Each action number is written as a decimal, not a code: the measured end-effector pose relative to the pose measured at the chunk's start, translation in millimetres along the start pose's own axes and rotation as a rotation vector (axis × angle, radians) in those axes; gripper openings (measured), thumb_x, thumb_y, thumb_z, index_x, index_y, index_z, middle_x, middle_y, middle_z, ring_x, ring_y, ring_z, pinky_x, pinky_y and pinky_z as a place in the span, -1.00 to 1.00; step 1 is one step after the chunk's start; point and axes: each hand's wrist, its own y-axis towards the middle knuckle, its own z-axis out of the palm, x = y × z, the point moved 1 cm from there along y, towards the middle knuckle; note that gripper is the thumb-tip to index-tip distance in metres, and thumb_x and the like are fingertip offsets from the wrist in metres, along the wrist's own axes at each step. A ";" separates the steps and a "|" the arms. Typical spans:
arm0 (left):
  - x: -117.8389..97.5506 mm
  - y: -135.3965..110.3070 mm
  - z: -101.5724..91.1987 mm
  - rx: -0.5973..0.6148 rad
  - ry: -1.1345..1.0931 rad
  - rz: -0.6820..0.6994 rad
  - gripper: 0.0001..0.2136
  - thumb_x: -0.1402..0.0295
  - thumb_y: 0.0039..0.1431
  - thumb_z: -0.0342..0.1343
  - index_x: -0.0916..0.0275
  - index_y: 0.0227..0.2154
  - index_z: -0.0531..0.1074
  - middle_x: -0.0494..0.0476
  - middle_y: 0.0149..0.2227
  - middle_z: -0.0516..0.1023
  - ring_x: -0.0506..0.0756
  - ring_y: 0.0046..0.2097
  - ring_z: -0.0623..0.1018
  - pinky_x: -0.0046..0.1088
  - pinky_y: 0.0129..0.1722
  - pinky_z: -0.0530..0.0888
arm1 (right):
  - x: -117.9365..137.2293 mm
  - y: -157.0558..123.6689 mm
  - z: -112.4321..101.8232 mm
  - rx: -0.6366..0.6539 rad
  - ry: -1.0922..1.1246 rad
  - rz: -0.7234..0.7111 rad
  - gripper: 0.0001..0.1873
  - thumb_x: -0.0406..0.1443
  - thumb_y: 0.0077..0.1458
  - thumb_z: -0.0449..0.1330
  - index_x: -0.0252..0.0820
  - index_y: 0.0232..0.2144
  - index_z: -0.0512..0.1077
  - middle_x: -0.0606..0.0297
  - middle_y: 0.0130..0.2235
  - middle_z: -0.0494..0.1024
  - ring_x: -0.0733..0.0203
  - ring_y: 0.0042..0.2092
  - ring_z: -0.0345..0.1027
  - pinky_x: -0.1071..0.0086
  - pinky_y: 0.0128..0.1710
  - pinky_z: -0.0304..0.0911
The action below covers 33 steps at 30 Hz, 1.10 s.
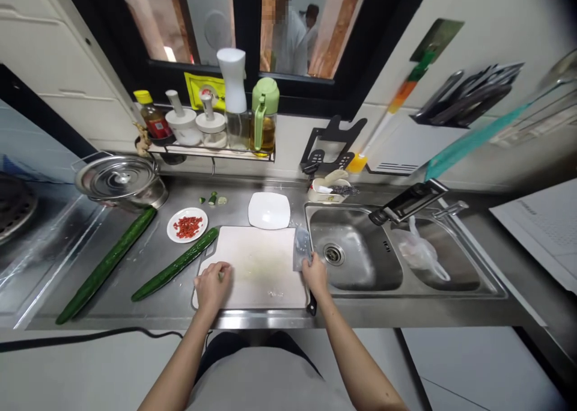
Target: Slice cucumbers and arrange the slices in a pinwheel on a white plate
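Observation:
My left hand (pixel 213 287) is over the left part of the white cutting board (pixel 252 288), its fingers curled around a small green piece of cucumber (pixel 220 276), mostly hidden. At the board's right edge my right hand (pixel 315 276) grips a cleaver (pixel 301 247). The blade points away from me, and the black handle end shows below the hand. Faint wet green traces mark the board. A whole cucumber (pixel 175 265) lies just left of it, near a white plate of chopped red pieces (pixel 204 229). Behind the board sits a white square dish (pixel 269 210).
A longer cucumber (pixel 108 265) lies farther left, by a lidded steel pot (pixel 121 182). Small cucumber ends (pixel 213 199) rest at the back. On the right is a double sink (pixel 356 249) with a plastic bag (pixel 419 252). A condiment shelf (pixel 211 151) hangs above.

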 end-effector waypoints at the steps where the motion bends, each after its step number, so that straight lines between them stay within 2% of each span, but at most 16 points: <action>1: -3.7 0.0 1.0 0.006 -0.015 0.006 -0.80 0.22 0.18 0.01 0.11 -0.25 0.50 0.09 -0.23 0.54 0.12 -0.16 0.47 -0.33 -0.17 0.21 | -0.1 -1.0 0.2 -0.012 -0.019 -0.013 -0.54 -0.22 0.21 -0.06 -0.30 0.10 0.25 0.02 -0.15 0.55 0.08 -0.12 0.43 0.37 -0.21 0.15; 4: -16.6 3.6 7.6 0.022 -0.077 0.010 -0.82 0.25 0.17 0.03 0.13 -0.27 0.50 0.08 -0.25 0.54 0.10 -0.19 0.47 -0.35 -0.17 0.22 | 0.9 -4.4 0.3 -0.054 -0.082 -0.054 -0.57 -0.21 0.24 -0.07 -0.31 0.06 0.28 -0.01 -0.11 0.53 0.09 -0.11 0.42 0.37 -0.20 0.16; 7: -35.6 17.4 19.7 0.015 -0.177 0.005 -0.83 0.26 0.15 0.04 0.14 -0.27 0.49 0.06 -0.27 0.54 0.08 -0.22 0.47 -0.37 -0.18 0.24 | 3.3 -7.8 -0.1 -0.069 -0.159 -0.049 -0.62 -0.20 0.27 -0.10 -0.28 0.00 0.31 -0.01 -0.07 0.49 0.11 -0.12 0.43 0.38 -0.22 0.17; 11: -66.7 51.1 35.3 0.000 -0.349 -0.018 -0.83 0.27 0.14 0.04 0.15 -0.26 0.47 0.04 -0.26 0.54 0.02 -0.30 0.47 -0.44 -0.20 0.30 | 6.0 -10.0 -1.6 -0.055 -0.239 -0.050 -0.65 -0.19 0.29 -0.15 -0.25 -0.10 0.33 0.03 -0.12 0.49 0.12 -0.15 0.43 0.37 -0.26 0.20; 14: -83.0 78.8 39.7 0.004 -0.372 -0.063 -0.79 0.26 0.12 0.05 0.12 -0.20 0.46 0.05 -0.20 0.54 0.04 -0.25 0.47 -0.42 -0.18 0.31 | 8.2 -10.0 -4.3 -0.068 -0.276 -0.058 -0.66 -0.20 0.29 -0.15 -0.25 -0.10 0.32 0.04 -0.13 0.48 0.09 -0.13 0.42 0.35 -0.27 0.21; 19: -89.3 115.4 39.0 -0.031 -0.228 -0.152 -0.70 0.22 0.09 0.06 0.04 -0.09 0.41 0.09 -0.10 0.52 0.20 -0.01 0.43 -0.20 -0.03 0.23 | 12.9 -11.4 -7.6 -0.077 -0.292 -0.025 -0.66 -0.19 0.29 -0.14 -0.25 -0.13 0.34 0.03 -0.11 0.45 0.08 -0.12 0.40 0.35 -0.26 0.21; 24: -89.4 142.3 43.8 0.002 -0.136 -0.183 -0.63 0.20 0.10 0.02 0.02 -0.01 0.36 0.13 -0.07 0.52 0.24 0.02 0.41 -0.12 0.01 0.17 | 7.5 -12.6 -5.4 -0.106 -0.257 -0.013 -0.64 -0.16 0.27 -0.10 -0.25 -0.10 0.36 0.02 -0.09 0.44 0.02 -0.05 0.31 0.32 -0.26 0.17; 28: -91.5 160.2 48.0 0.061 -0.062 -0.171 -0.62 0.21 0.13 -0.04 0.05 0.02 0.36 0.16 -0.09 0.55 0.27 0.02 0.41 -0.09 0.02 0.15 | 14.0 11.3 -16.5 -0.189 -0.154 -0.099 -0.63 -0.14 0.25 -0.07 -0.18 -0.05 0.37 0.10 -0.04 0.44 0.03 0.00 0.21 0.33 -0.22 0.12; 31: -94.5 172.0 49.4 0.086 -0.008 -0.144 -0.62 0.22 0.15 -0.07 0.07 0.03 0.36 0.18 -0.13 0.58 0.30 0.03 0.41 -0.07 0.02 0.15 | 39.7 51.0 -32.2 -0.200 -0.120 -0.183 -0.65 -0.15 0.24 -0.05 -0.18 -0.11 0.42 0.11 -0.08 0.46 0.06 -0.02 0.20 0.33 -0.15 0.07; 33: -96.7 178.7 50.5 0.095 0.020 -0.129 -0.62 0.22 0.15 -0.09 0.08 0.02 0.38 0.21 -0.14 0.58 0.31 0.02 0.43 -0.06 0.02 0.15 | 63.0 80.1 -39.0 -0.151 -0.142 -0.219 -0.63 -0.13 0.23 -0.04 -0.20 -0.16 0.45 0.08 -0.11 0.48 0.05 -0.04 0.22 0.30 -0.12 0.05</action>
